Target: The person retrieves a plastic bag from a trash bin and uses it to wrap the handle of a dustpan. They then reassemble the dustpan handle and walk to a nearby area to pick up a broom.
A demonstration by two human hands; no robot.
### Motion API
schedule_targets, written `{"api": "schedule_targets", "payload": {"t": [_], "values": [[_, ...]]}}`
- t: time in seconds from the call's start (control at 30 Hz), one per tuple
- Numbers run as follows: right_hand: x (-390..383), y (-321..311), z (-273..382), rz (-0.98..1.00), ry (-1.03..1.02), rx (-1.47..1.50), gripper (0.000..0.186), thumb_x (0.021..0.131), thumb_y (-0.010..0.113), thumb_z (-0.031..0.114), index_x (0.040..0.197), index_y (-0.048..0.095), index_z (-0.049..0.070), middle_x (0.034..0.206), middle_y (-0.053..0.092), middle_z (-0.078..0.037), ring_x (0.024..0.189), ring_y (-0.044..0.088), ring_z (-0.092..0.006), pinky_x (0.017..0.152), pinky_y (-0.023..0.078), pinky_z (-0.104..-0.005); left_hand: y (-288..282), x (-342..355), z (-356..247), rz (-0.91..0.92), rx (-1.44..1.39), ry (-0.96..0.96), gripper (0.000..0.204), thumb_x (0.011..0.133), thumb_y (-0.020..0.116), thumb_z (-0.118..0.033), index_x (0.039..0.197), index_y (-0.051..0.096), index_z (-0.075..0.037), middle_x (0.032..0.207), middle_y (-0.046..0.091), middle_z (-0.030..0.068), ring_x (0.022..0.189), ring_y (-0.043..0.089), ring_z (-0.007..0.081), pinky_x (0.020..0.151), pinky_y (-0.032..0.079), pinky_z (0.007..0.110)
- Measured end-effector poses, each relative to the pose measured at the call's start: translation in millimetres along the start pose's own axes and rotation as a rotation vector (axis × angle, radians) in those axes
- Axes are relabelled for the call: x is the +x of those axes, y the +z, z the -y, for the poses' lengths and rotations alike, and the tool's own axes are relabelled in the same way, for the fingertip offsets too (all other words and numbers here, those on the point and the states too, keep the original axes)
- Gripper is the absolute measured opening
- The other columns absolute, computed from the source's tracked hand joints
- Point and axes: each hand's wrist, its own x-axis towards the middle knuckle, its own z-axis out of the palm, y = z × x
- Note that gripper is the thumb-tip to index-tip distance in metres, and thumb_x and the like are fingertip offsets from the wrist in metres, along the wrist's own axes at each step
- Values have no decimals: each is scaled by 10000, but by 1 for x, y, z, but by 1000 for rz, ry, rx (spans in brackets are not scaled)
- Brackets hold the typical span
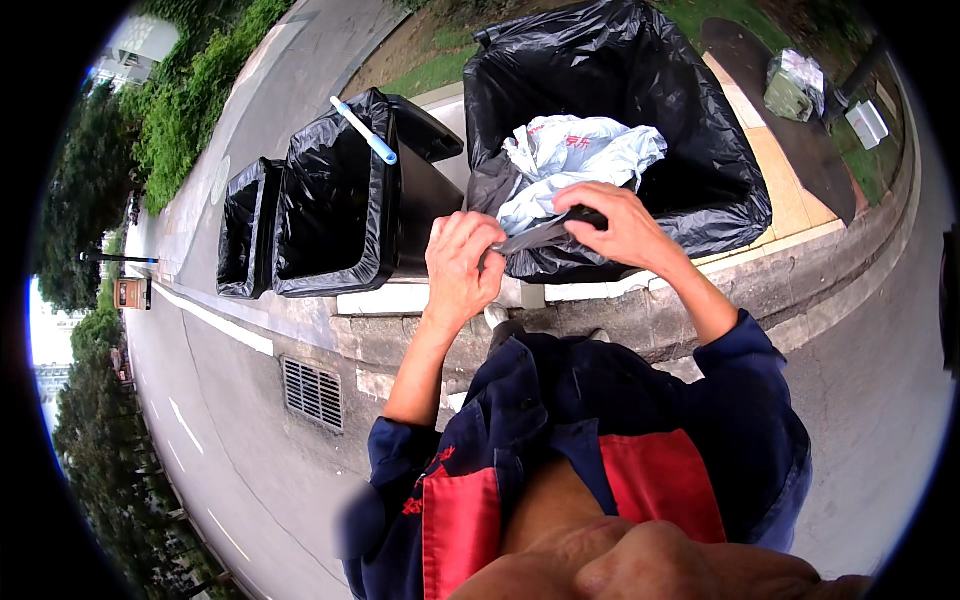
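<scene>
My left hand (465, 262) and my right hand (612, 228) are both closed on a thin dark plastic bag (537, 237). It is pulled into a short band between them. They are at the near rim of a large bin lined with a black liner (715, 150). Inside that bin, just beyond my hands, lies a crumpled white plastic bag (580, 150) with red print. Whether the dark plastic joins the grey-black piece beside the white bag, I cannot tell.
Two smaller bins (335, 200) (245, 230) with black liners stand at the left. A blue-and-white stick (365, 130) lies across one rim. A stone kerb (660, 325) runs before me; a drain grate (312, 393) is in the road. A filled clear bag (795, 88) sits far right.
</scene>
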Motion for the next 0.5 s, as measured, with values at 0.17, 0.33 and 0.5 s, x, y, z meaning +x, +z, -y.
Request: {"api": "schedule_targets", "payload": {"t": [0.17, 0.33, 0.5], "values": [[19, -12, -26, -84, -75, -465, 253, 712, 648, 134, 945, 617, 39, 909, 634, -130, 845, 603, -306, 766, 465, -381, 2, -14, 0, 45, -4, 60, 184, 583, 527, 33, 744, 534, -56, 786, 558, 36, 776, 535, 221, 774, 381, 360], [43, -32, -80, -60, 120, -239, 191, 757, 624, 213, 894, 674, 90, 774, 642, -141, 764, 615, -322, 678, 458, -366, 1, -22, 7, 138, 32, 100, 206, 575, 560, 46, 746, 539, -69, 789, 555, 35, 793, 538, 214, 833, 370, 383], [72, -65, -99, -165, 243, -352, 241, 766, 622, 303, 884, 684, 102, 799, 656, -129, 784, 627, -315, 695, 471, -354, 1, -16, 18, 187, 75, 80, 166, 606, 526, 52, 718, 505, -70, 701, 464, 43, 711, 496, 220, 724, 361, 349]]}}
